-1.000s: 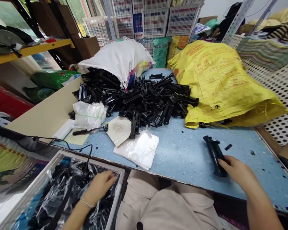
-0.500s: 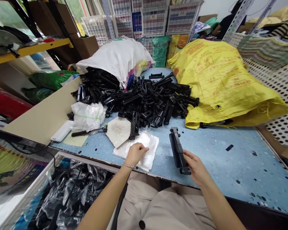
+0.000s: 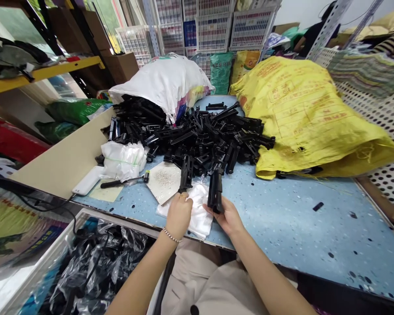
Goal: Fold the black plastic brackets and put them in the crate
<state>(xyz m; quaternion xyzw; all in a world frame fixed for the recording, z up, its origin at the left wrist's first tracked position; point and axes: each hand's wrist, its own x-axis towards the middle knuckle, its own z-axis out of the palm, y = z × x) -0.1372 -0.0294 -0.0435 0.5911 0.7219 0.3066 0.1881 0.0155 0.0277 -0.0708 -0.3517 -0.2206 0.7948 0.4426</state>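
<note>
Right grip (image 3: 229,217) clasps a black part (image 3: 215,191); whether left grip (image 3: 180,213) holds a second part (image 3: 185,173) is unclear.

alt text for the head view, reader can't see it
A person's right hand holds a black part over a blue table, while the left hand is at the near end of a second black part. Beyond them, a heap of similar parts lies in front of a white sack, with a yellow sack to the right.
</note>
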